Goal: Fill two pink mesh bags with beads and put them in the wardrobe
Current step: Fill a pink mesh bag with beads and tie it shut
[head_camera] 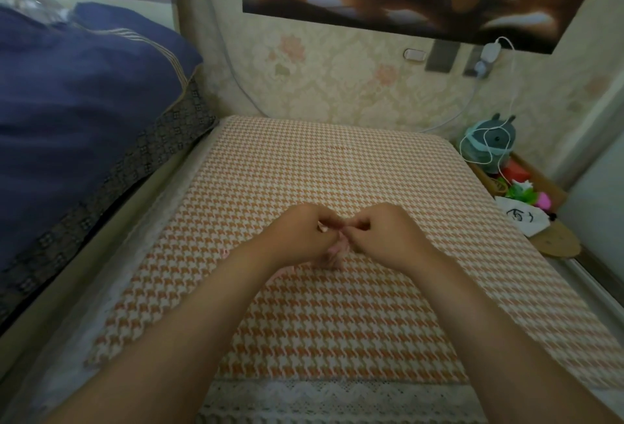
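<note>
On your far left the bed (84, 112) with its blue quilt lies alongside the desk (337, 160), and plays no part in this. Moving in, your left hand (299, 232) is out over the middle of the checked cloth, its fingers (322, 225) curled in and pinching the top of the pink bag (336, 254). A sliver of pink (223, 252) shows just outside your left wrist; I cannot tell whether that is the second bag. The bag you hold sits exactly between your two hands. Its gathered top is up in the pinch, and its body trails down and back toward you, seemingly resting on the cloth between your wrists. So its long axis runs from your fingertips toward your chest, not across. Your right hand (383, 231) mirrors the left, curled fingers pinching the same top from the other side, knuckles almost touching the left hand's. Neither hand is nearer; both are already on it. Judging by this grip, you are working the mouth, either opening or drawing it closed, and the pull should go sideways, left and right, across the bag's axis. No beads can be made out. Off the desk's right edge sit a plush toy (489, 143) and a white pouch (520, 219), well apart from your hands.
</note>
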